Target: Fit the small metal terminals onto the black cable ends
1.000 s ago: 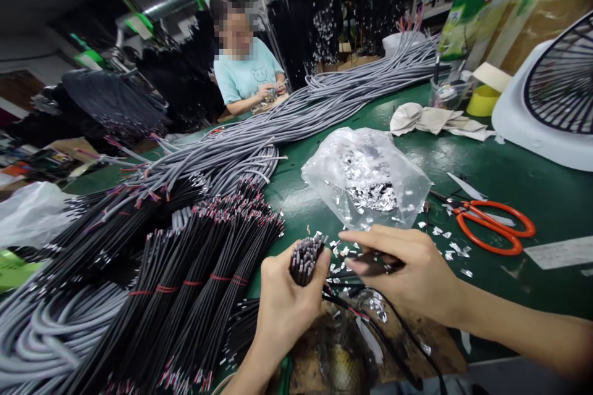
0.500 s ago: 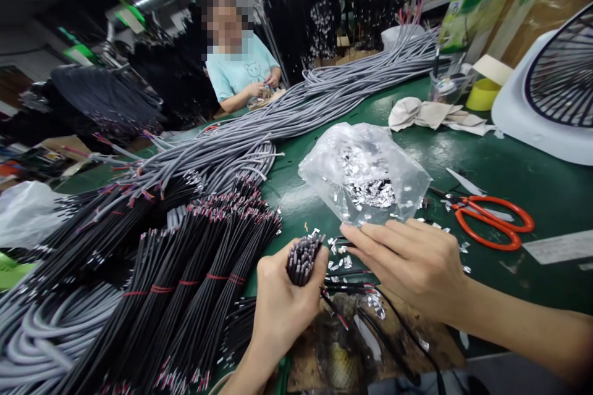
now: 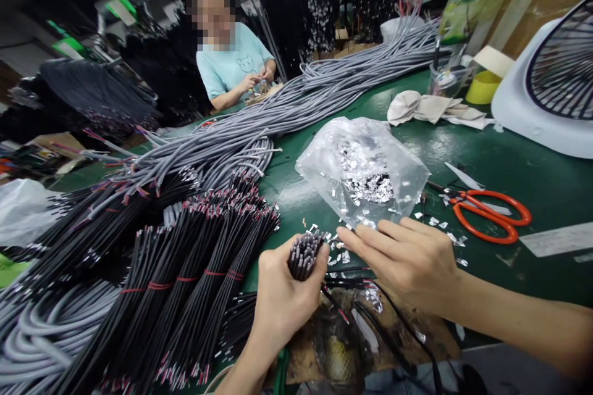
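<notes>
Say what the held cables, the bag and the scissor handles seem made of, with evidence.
Held cables: perhaps plastic or rubber sheathing, dark and dull. Bag: probably glossy plastic, creased and translucent. Scissor handles: likely plastic, orange and smooth; coated metal possible.

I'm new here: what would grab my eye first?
Probably the orange-handled scissors at right. Next come the clear bag of silvery scraps near the middle and the banded black wires at lower left. Below centre, the left fingers grip a wire bunch.

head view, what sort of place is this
Probably a cable-assembly workshop: grey cables stretch along the green table, banded bundles of black wires lie near them, and the left hand grips another wire bundle.
</notes>
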